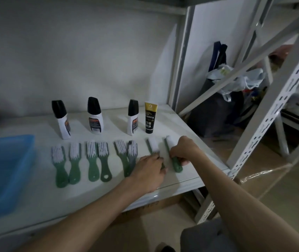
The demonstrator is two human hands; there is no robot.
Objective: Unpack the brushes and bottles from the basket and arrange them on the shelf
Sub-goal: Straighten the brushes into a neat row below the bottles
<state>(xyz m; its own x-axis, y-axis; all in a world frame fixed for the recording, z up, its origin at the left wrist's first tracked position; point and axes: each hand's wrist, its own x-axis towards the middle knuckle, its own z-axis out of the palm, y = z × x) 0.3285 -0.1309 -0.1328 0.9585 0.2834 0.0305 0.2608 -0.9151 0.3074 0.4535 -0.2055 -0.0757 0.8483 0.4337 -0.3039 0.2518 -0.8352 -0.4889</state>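
Several green-handled brushes with white bristles lie in a row on the white shelf. My left hand is closed on the handle of the second brush from the right. My right hand grips the rightmost brush around its middle. Both brushes rest on the shelf. Behind the row stand three white bottles with black caps and a black and gold tube. The blue basket sits at the left of the shelf.
A white metal upright and a diagonal brace stand at the shelf's right end. Dark bags and plastic wrappings lie on the floor beyond. A cardboard box sits under the shelf.
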